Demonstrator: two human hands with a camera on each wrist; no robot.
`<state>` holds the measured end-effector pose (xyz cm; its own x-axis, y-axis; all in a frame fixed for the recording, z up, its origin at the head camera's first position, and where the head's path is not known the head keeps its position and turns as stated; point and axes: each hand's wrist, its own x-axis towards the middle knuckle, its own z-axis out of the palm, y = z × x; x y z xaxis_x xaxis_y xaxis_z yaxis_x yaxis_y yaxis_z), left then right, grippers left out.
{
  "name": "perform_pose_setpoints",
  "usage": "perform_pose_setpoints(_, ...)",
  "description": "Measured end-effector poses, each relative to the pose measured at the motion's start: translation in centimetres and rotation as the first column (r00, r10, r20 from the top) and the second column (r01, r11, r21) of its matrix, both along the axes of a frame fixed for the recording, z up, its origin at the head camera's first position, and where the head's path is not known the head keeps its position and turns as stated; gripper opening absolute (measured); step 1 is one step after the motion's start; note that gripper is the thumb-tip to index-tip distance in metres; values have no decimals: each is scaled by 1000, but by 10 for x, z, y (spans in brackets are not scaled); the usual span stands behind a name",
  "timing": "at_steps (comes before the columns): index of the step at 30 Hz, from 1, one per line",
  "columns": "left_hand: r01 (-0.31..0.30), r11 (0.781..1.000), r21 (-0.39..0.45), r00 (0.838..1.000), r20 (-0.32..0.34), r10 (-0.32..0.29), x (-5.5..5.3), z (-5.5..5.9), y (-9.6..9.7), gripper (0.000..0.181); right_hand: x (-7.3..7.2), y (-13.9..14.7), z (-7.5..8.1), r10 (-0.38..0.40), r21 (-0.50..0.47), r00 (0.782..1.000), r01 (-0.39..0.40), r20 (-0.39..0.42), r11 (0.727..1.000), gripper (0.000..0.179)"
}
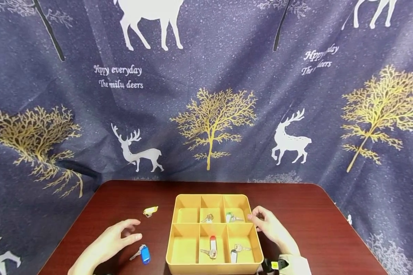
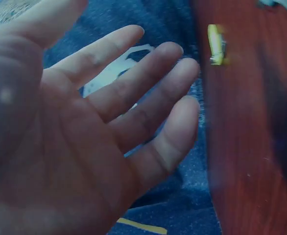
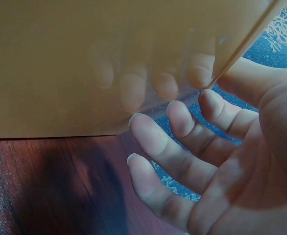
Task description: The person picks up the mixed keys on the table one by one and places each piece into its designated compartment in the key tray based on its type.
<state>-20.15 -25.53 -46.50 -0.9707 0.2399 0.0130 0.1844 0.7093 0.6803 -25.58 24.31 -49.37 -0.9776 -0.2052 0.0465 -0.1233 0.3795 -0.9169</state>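
My left hand (image 1: 115, 240) is over the left of the table with its fingers spread and nothing held; its palm shows in the left wrist view. Beyond its fingertips lies a key with a yellow tag (image 1: 151, 210), also seen in the left wrist view (image 2: 215, 44). A key with a blue tag (image 1: 145, 255) lies nearer, by the thumb. At the right side of a yellow six-compartment box (image 1: 195, 268), my right hand (image 1: 270, 225) pinches the rim between thumb and index finger. Its other fingers hang beside the outer wall (image 3: 45, 68).
Inside the box, tagged keys lie in several compartments: brass keys (image 1: 209, 218) back middle, a green-tagged set (image 1: 230, 217) back right, a red-tagged set (image 1: 212, 244) front middle and a dark-tagged set (image 1: 234, 256) front right. A deer-patterned curtain (image 1: 210, 57) hangs behind the table (image 1: 296, 198).
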Motion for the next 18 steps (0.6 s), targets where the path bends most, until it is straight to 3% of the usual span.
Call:
perform_pose_setpoints(8, 194, 981, 28, 980, 38, -195, 7, -29, -6, 37, 1, -2, 0, 6, -23, 1000, -6, 13, 1000, 20)
perform_pose_setpoints(14, 228, 972, -50, 973, 45, -226, 10, -37, 6, 32, 1, -2, -1, 3, -21, 1000, -3, 12, 1000, 20)
perform_pose_setpoints(18, 222, 969, -108, 974, -8, -224, 13, -41, 16, 29, 0, -3, -1, -7, -15, 1000, 7, 11, 1000, 19)
